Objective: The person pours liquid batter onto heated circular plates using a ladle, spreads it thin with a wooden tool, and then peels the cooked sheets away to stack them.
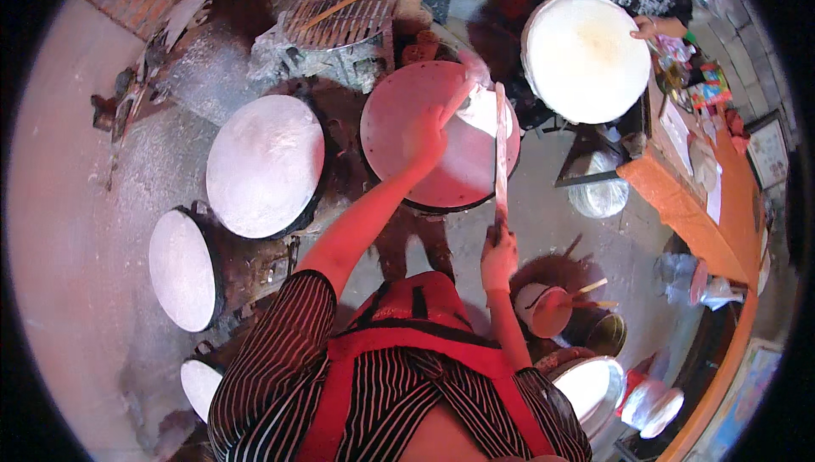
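Note:
Over a round griddle (414, 99), my left hand (425, 137) grips what looks like a slim handle (457, 100); the tool's far end is blurred. My right hand (498, 261) holds a long flat wooden stick (501, 150) by its dark lower end. That stick extends away from me across the griddle's right edge. Beside its upper part, a thin white sheet (485, 113), perhaps batter or flatbread, lies at the griddle's upper right. Whether the stick is under the sheet cannot be told. Red light tints the griddle and my arms.
Other round griddles (264, 166) (183, 271) stand to the left. A wooden stick (363, 0) lies on a grate (340, 22) ahead. At upper right, another person's hand (646, 27) holds a large round white tray (582, 61). A bucket (541, 309) and an orange-covered table (694, 213) are at right.

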Demonstrator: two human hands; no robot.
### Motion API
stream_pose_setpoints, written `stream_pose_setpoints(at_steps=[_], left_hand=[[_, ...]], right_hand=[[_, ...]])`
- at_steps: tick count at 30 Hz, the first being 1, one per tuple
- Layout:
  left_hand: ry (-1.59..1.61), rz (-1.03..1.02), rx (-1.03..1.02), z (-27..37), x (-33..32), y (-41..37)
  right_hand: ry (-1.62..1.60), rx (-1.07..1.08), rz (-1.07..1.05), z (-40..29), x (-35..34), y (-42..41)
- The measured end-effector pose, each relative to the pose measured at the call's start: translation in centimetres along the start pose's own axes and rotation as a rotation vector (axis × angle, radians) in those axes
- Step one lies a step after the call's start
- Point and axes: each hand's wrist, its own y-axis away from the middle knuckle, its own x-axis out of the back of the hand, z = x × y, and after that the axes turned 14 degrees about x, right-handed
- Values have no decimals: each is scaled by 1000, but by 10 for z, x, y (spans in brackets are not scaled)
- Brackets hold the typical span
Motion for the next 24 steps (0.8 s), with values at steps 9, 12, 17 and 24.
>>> stream_pose_setpoints(at_steps=[9,12,17,24], left_hand=[[-81,-46,-29,13,59,-35],[54,-57,75,-15,91,-10],[557,-448,584,-71,139,56],[1146,-487,1110,-67,200,151]], right_hand=[[-1259,-341,285,-3,-53,-25],[-1312,-354,329,-16,-79,6],[-1175,-56,402,-75,-91,-37],[-1222,-283,-41,-72,-45,-55]])
